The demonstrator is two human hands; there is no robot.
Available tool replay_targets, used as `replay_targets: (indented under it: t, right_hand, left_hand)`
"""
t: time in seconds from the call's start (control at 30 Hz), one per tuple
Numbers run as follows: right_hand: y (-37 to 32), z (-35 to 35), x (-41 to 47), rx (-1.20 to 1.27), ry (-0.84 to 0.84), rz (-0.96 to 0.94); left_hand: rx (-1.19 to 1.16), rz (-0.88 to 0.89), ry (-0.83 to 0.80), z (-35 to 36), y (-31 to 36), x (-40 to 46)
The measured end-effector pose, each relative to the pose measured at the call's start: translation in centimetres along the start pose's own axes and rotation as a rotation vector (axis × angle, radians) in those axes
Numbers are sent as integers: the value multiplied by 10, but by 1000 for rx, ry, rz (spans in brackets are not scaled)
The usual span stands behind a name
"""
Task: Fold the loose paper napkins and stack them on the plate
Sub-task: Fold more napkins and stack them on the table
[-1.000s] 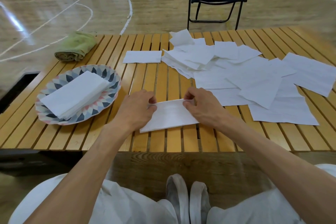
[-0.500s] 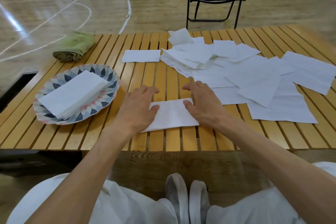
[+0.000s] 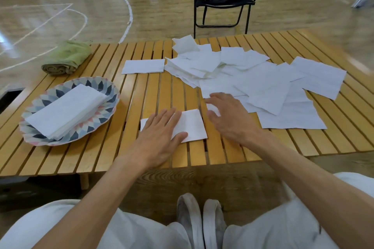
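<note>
A folded white napkin lies on the slatted wooden table near its front edge. My left hand lies flat on its left part, fingers straight. My right hand hovers just right of it with spread, relaxed fingers, over the edge of the loose napkin pile. The patterned plate at the left carries a stack of folded napkins. Another folded napkin lies alone farther back.
A rolled green towel sits at the table's back left corner. A black folding chair with a dark bag stands on the gym floor behind the table. My knees and shoes show below the front edge.
Both hands let go of the napkin's top edge. My left hand flattened onto the folded napkin. My right hand lifted off and moved right toward the loose pile.
</note>
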State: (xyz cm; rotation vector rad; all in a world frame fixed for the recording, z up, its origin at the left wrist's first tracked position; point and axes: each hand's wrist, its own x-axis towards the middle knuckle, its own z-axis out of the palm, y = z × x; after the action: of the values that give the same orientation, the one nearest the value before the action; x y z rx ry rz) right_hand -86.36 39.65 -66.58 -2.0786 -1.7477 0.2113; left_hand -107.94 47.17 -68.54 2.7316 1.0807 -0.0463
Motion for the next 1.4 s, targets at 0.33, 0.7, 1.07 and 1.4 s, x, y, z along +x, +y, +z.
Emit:
replay_targets:
  t: [0.33, 0.7, 1.07, 1.4]
  right_hand:
    - [63, -29, -3, -201, 73, 464]
    - [75, -21, -7, -125, 243, 434]
    - [69, -21, -5, -68, 338, 409]
    - [-5, -27, -6, 813, 5, 146]
  left_hand:
    - [-75, 82, 40, -16, 25, 19]
    - [-119, 136, 64, -17, 35, 21]
    - [-172, 144, 74, -18, 30, 17]
    - [-350, 115, 257, -30, 28, 17]
